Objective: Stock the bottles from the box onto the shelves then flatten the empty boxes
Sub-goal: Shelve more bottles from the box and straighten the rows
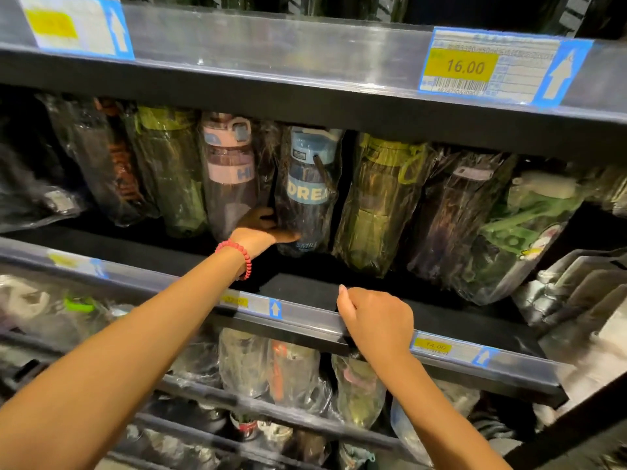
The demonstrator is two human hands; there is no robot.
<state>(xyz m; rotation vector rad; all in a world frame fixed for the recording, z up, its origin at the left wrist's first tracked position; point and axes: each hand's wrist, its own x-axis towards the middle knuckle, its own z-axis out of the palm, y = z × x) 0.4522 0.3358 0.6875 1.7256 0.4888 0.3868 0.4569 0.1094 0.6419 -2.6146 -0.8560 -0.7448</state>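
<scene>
At frame centre, a blue-capped bottle point(307, 191) is grasped near its base by the left hand point(261, 232); the shelf edge point(305, 317) below is gripped by the right hand point(375, 320).

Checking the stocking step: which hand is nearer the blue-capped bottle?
Left. The left hand holds the blue-capped bottle at its base; the right hand rests lower, on the shelf edge.

L arm stretched fwd and up, wrist w/ red bead bracelet point(241, 257); left hand point(259, 228) reaches deep, thumb and fingers spread round what it grips. R arm bent, lower; right hand point(375, 320) knuckles up, fingers curled over an edge.
</scene>
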